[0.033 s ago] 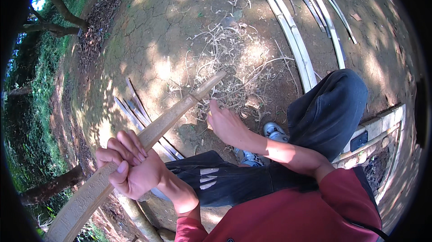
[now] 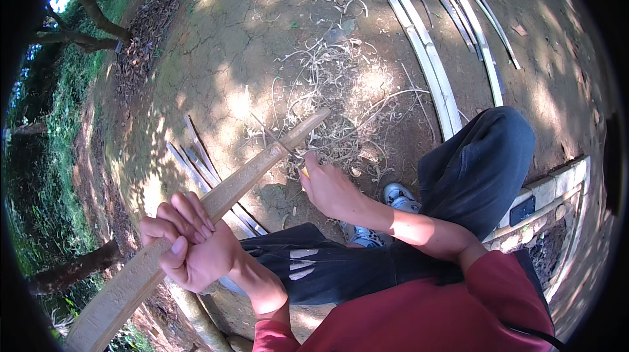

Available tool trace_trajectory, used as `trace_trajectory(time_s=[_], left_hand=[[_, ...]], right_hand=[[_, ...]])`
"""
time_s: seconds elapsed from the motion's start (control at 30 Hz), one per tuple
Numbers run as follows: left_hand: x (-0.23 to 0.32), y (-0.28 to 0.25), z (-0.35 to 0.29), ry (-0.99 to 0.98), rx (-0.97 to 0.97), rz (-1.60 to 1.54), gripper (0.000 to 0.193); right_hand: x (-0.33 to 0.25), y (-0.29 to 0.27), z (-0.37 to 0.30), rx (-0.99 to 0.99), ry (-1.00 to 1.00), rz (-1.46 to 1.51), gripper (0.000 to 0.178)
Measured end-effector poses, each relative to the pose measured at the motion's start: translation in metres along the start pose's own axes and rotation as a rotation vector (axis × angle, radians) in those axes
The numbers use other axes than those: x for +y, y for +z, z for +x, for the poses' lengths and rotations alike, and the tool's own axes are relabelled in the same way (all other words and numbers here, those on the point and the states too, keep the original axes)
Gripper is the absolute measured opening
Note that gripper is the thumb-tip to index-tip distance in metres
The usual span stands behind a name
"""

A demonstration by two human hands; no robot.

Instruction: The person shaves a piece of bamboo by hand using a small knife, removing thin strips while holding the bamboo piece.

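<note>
My left hand (image 2: pixel 203 250) is closed around a long, pale bamboo strip (image 2: pixel 244 176), which slants from the lower left up to a narrowed tip over the ground. Closer to that tip, my right hand (image 2: pixel 331 189) is closed on a knife (image 2: pixel 304 172) with a yellow handle, mostly hidden by the fingers. Its thin blade crosses the strip at a notch or step in the wood, and the blade's end shows beyond the far edge.
Curled shavings (image 2: pixel 337 74) litter the dirt ahead. Long split bamboo pieces (image 2: pixel 419 44) lie at the upper right, with shorter strips (image 2: pixel 196 165) at the left. A dark phone-like object (image 2: pixel 522 210) rests on a low brick edge (image 2: pixel 557 185) to the right. Tree branches (image 2: pixel 92 11) stand far left.
My right hand has dropped slightly toward me and turned a little. The knife's blade now shows across the bamboo strip. My left hand has barely moved.
</note>
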State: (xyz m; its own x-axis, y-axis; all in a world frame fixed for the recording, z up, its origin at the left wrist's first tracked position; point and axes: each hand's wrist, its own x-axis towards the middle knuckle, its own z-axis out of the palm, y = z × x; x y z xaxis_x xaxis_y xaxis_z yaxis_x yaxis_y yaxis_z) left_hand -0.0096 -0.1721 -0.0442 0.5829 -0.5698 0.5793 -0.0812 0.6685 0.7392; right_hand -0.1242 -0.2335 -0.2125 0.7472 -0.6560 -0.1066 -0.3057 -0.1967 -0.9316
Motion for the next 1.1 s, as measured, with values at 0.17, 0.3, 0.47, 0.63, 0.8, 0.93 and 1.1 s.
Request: trace_trajectory(time_s=[0.17,0.3,0.47,0.63,0.8,0.93,1.1], left_hand=[[0.005,-0.001,-0.006,0.0,-0.001,0.017,0.013],[0.001,0.015,-0.01,0.012,0.019,0.036,0.014],[0.001,0.002,-0.01,-0.003,0.003,-0.019,0.013],[0.003,0.006,-0.008,0.002,0.012,0.049,0.013],[0.0,-0.006,-0.003,0.01,-0.006,0.007,0.014],[0.005,-0.003,-0.008,0.002,0.014,-0.024,0.014],[0.001,0.005,-0.007,-0.005,0.005,-0.013,0.013]], right_hand=[[-0.052,-0.046,-0.013,0.11,-0.081,0.235,0.026],[0.016,0.011,-0.006,-0.002,-0.017,-0.152,0.021],[0.001,-0.006,-0.01,-0.01,0.089,-0.017,0.023],[-0.033,-0.021,-0.018,0.062,-0.037,0.119,0.029],[-0.002,-0.005,-0.002,0.018,-0.045,-0.01,0.031],[-0.049,-0.043,-0.014,0.17,-0.086,0.157,0.025],[0.015,0.015,-0.003,0.033,0.021,-0.06,0.025]])
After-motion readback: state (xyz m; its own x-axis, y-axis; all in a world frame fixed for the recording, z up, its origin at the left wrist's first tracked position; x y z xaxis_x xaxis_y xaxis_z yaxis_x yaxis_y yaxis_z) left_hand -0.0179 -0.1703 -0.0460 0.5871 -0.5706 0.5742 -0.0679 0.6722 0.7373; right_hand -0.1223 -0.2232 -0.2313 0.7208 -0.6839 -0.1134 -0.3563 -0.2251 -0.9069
